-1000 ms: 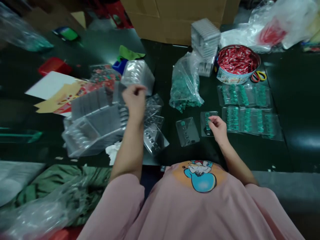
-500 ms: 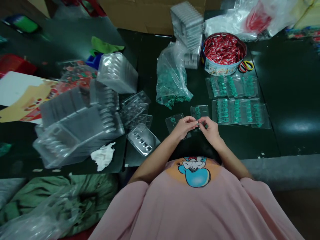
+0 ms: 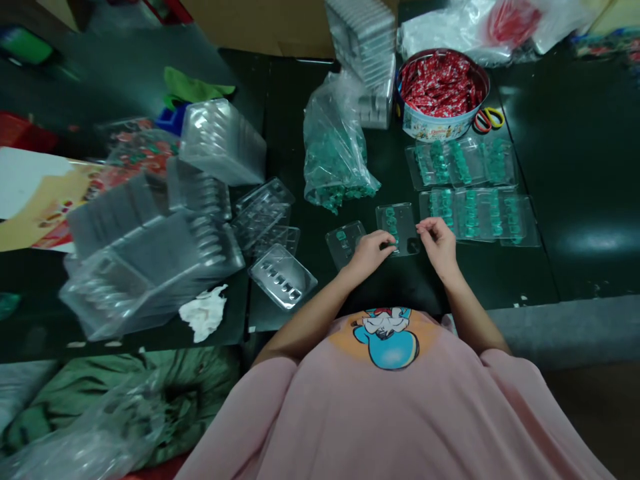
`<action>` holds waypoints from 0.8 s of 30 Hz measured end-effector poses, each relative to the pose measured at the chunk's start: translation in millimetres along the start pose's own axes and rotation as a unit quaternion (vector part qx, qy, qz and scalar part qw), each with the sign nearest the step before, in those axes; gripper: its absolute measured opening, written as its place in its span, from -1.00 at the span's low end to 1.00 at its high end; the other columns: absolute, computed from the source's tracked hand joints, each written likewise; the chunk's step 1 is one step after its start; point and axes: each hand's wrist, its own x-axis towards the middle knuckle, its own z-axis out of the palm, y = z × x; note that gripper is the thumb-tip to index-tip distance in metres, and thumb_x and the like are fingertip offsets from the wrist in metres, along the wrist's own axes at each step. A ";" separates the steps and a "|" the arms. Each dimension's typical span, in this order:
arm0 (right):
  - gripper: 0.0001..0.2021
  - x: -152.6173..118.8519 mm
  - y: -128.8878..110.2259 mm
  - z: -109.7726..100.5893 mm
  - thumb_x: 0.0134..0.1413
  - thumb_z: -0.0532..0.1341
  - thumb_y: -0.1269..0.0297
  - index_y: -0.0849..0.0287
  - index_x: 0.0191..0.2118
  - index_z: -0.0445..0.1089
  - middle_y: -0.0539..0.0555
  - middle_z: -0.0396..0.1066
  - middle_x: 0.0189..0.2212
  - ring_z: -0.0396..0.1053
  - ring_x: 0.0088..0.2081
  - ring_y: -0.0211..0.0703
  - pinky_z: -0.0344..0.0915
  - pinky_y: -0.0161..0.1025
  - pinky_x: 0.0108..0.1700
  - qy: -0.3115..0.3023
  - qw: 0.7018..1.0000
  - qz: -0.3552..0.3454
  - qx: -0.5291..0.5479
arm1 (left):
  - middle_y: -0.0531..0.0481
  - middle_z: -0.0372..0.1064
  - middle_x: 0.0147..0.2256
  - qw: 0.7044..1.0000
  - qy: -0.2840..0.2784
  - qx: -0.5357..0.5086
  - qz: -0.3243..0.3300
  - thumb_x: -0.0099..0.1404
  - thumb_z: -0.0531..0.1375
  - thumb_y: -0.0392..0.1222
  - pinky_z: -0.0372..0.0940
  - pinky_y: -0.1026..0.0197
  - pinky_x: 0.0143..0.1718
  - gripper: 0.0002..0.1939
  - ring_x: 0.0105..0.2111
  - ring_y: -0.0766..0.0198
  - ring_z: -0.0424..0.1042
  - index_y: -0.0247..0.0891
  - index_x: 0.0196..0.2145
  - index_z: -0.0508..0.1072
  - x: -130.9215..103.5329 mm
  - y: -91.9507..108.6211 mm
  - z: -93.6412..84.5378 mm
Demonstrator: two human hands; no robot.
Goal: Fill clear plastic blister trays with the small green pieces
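My left hand (image 3: 373, 252) is closed in a pinch at the lower left of a clear tray (image 3: 407, 230) with green pieces in a column; what its fingertips hold is too small to make out. Just right of that tray, my right hand (image 3: 438, 245) has its thumb and fingertips pressed together, and anything between them is hidden. A second clear tray (image 3: 345, 239) with a green piece near its top lies left of my left hand. Filled trays with green rows (image 3: 470, 213) lie beyond my right hand. An open plastic bag of green pieces (image 3: 335, 153) lies behind the small trays.
A round tin (image 3: 440, 123) of red packets stands at the back, with scissors (image 3: 489, 120) beside it. Stacked clear trays (image 3: 165, 247) fill the left side, near a crumpled white tissue (image 3: 203, 315). A loose tray (image 3: 283, 277) lies near the front edge.
My hands have come apart: the right one moved right, off the tray, while the left one stays at its lower left. More of the tray and its green column shows. The view has shifted slightly.
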 end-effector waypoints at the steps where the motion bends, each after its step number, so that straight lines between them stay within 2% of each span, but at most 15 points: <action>1: -0.84 -1.2 1.4 -1.3 0.18 0.18 0.16 0.12 -0.24 0.38 -0.01 0.42 -0.37 0.35 -0.34 -0.23 0.28 -0.25 -0.25 0.001 1.000 0.004 0.001 | -0.02 0.46 -0.30 0.999 -0.013 0.034 0.028 0.19 0.27 -0.33 0.29 0.22 -0.22 -0.93 -0.27 0.26 0.43 -0.26 -0.32 0.48 -1.5 -0.8 3.0; 5: -0.85 -6.4 3.1 -0.9 0.18 0.18 0.18 0.13 -0.23 0.38 -0.01 0.41 -0.38 0.35 -0.35 -0.24 0.27 -0.26 -0.26 -0.008 1.000 0.014 0.007 | -0.06 0.46 -0.26 0.985 -0.045 0.137 0.093 0.25 0.24 -0.34 0.31 0.18 -0.14 -0.94 -0.20 0.22 0.44 -0.26 -0.29 0.47 -3.3 -8.6 13.6; 8: -0.86 -8.5 2.7 1.6 0.18 0.17 0.20 0.13 -0.23 0.39 0.00 0.42 -0.36 0.36 -0.34 -0.23 0.27 -0.26 -0.25 -0.015 1.000 0.013 0.005 | -0.09 0.47 -0.24 0.975 -0.050 0.187 0.112 0.29 0.22 -0.31 0.30 0.14 -0.10 -0.95 -0.18 0.19 0.43 -0.26 -0.27 0.48 -2.5 -14.7 18.1; 11: -0.87 -9.6 2.7 3.6 0.18 0.16 0.23 0.13 -0.23 0.39 0.00 0.43 -0.36 0.37 -0.34 -0.23 0.27 -0.26 -0.25 -0.028 1.000 0.011 -0.001 | -0.13 0.45 -0.17 0.969 -0.059 0.208 0.123 0.34 0.15 -0.28 0.26 0.11 -0.09 -0.87 -0.16 0.17 0.41 -0.26 -0.23 0.50 -3.8 -15.8 21.2; 14: -0.88 -10.7 3.0 5.5 0.19 0.15 0.25 0.13 -0.24 0.40 0.01 0.44 -0.36 0.38 -0.33 -0.21 0.29 -0.24 -0.24 -0.048 0.999 0.004 -0.020 | -0.13 0.41 -0.20 0.976 -0.056 0.186 0.101 0.38 0.09 -0.24 0.22 0.11 -0.11 -0.80 -0.18 0.15 0.37 -0.23 -0.21 0.52 -6.7 -14.0 24.5; 20: -0.85 -11.1 5.6 12.5 0.20 0.11 0.25 0.13 -0.25 0.41 0.04 0.44 -0.33 0.39 -0.30 -0.17 0.31 -0.22 -0.23 -0.096 0.993 -0.024 -0.070 | -0.07 0.40 -0.29 0.993 -0.056 0.097 0.036 0.35 0.08 -0.23 0.15 0.12 -0.07 -0.79 -0.23 0.15 0.34 -0.17 -0.29 0.53 -6.9 -9.4 29.9; 24: -0.86 -6.9 7.0 20.5 0.19 0.12 0.26 0.14 -0.25 0.41 0.07 0.43 -0.32 0.39 -0.30 -0.15 0.31 -0.20 -0.22 -0.133 0.986 -0.044 -0.095 | -0.09 0.43 -0.24 0.997 -0.061 0.046 0.032 0.30 0.15 -0.23 0.19 0.12 -0.04 -0.85 -0.19 0.14 0.38 -0.17 -0.29 0.54 -7.9 -3.2 23.0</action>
